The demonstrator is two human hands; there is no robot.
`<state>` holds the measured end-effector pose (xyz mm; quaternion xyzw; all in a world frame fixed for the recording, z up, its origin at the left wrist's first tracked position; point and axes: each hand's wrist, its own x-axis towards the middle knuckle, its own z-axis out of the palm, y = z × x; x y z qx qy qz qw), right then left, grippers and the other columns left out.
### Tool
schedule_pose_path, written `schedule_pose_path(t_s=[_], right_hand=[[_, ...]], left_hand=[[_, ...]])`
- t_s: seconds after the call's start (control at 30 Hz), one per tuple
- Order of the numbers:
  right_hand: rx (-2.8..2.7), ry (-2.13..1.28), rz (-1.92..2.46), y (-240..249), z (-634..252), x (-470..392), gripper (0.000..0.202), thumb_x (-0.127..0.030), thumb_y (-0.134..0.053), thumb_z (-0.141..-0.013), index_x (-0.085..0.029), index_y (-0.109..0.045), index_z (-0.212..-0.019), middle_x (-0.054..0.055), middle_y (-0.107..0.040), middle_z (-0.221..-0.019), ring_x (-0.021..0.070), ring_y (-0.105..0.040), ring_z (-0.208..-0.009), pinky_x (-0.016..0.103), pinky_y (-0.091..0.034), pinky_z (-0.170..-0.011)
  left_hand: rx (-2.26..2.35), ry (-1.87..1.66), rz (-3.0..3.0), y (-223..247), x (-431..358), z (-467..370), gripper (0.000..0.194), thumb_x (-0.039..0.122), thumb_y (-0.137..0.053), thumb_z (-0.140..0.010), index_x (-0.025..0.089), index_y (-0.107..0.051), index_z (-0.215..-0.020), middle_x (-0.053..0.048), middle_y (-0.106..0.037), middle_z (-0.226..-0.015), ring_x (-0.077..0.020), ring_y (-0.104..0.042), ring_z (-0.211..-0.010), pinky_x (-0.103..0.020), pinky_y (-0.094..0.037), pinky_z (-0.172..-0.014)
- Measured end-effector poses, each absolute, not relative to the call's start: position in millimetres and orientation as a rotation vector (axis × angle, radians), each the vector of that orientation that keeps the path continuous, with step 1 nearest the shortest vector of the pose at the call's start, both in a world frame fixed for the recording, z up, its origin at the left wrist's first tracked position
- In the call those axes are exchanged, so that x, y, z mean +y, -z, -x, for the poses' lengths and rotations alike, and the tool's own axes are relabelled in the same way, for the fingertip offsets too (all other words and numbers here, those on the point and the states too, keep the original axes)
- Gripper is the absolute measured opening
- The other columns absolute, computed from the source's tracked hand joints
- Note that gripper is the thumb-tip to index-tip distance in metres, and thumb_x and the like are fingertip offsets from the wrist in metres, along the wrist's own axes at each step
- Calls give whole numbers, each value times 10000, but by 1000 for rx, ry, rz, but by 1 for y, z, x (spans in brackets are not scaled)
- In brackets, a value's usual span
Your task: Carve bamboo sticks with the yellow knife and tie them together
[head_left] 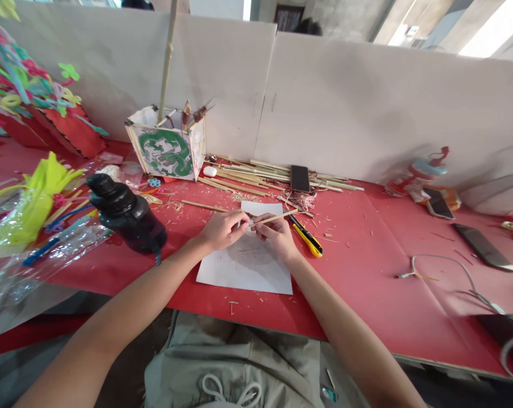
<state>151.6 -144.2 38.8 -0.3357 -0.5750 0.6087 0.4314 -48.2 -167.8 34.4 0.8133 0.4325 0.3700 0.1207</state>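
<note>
My left hand (225,229) is closed in a pinch above a white sheet of paper (243,272). Its fingertips meet the near end of a thin bamboo stick (282,216). My right hand (275,235) is closed around that stick, which points up and to the right. A second bamboo stick (203,205) runs behind my left hand; whether the fingers touch it is hidden. Faint marks show on the paper under my hands. Just right of my right hand lies a yellow and black utility knife (307,237).
A dark bottle (126,215) stands by my left forearm. Behind are a dragon-painted box (165,153) with tools, a pile of bamboo sticks (239,175) and a phone (300,179). Plastic wrap (77,255) lies left; a cable (443,258) and a dark phone (481,246) lie right.
</note>
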Motion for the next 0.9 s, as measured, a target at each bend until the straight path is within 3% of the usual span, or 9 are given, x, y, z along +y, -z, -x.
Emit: schedule_pose_path(t_s=[0.9], right_hand=[[-1512, -1620, 768, -33, -153, -143, 232, -381, -790, -752, -180, -696, -821, 8, -657, -682, 127, -535, -580, 266, -392, -560]], left_hand=[[1284, -998, -2407, -31, -167, 47, 98, 240, -498, -960, 201, -530, -876, 15, -610, -791, -120, -539, -676, -253, -336, -638]])
